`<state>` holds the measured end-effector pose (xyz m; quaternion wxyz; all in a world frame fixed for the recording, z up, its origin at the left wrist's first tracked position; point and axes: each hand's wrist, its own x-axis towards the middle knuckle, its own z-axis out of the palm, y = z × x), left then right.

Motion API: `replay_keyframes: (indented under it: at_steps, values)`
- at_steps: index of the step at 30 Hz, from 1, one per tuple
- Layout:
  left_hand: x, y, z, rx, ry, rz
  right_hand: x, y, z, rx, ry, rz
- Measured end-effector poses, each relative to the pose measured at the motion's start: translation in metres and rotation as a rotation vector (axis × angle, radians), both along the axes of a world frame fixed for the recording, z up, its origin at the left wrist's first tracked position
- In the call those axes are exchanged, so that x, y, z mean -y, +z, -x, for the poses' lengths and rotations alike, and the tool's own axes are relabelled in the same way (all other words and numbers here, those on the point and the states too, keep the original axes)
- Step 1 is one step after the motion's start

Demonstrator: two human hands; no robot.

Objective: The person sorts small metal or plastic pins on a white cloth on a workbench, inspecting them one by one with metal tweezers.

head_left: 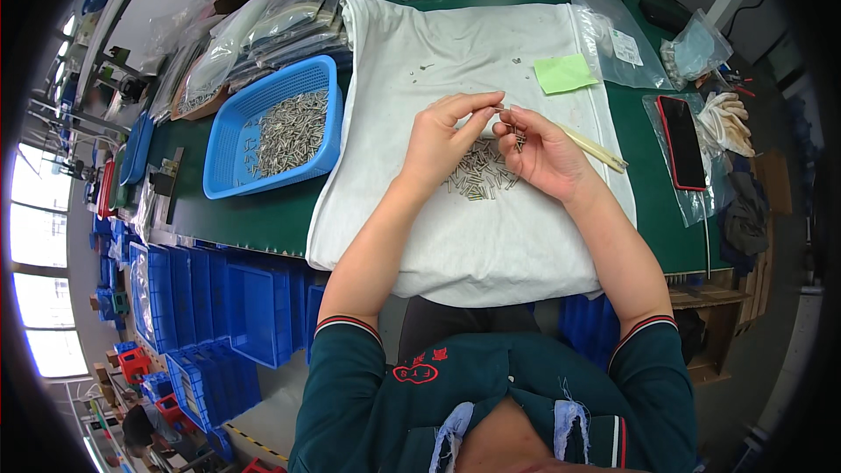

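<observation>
Over a white cloth (394, 236), my two hands meet at the fingertips. My left hand (442, 138) is closed in a pinch, with thumb and forefinger at one end of a thin metal pin (500, 109). At its other end are the fingertips of my right hand (552, 158), whose curled fingers also hold several small metal pins (519, 138). Just under the hands lies a loose pile of similar silvery pins (477, 177), partly hidden by them. The exact shape of the pin ends is too small to tell.
Left of the cloth, a blue basket (219, 144) holds many metal pins. A green note (563, 74), a pale-handled tool (596, 149) and a red-edged phone (681, 142) lie to the right. Plastic-bagged stacks (289, 22) line the far left. A few loose bits (427, 67) dot the cloth.
</observation>
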<state>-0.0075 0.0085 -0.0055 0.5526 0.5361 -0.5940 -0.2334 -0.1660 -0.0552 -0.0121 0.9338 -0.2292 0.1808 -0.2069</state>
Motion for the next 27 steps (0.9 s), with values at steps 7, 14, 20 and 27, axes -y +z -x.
replay_keyframes:
  at_steps: [7, 14, 20, 27]
  values:
    - [0.005, 0.004, 0.002, 0.354, 0.183, 0.165, 0.002, 0.002, -0.004, -0.277, -0.119, 0.326]
    - [0.002, -0.005, 0.000, 0.092, 0.040, -0.078, -0.009, 0.001, -0.007, -0.309, -0.180, 0.351]
    - [0.002, -0.012, 0.000, -0.014, -0.038, -0.033, -0.011, 0.000, -0.007, -0.239, -0.207, 0.306]
    - [0.003, -0.013, 0.002, 0.043, -0.067, 0.011, 0.002, -0.010, -0.007, -0.119, -0.146, 0.072]
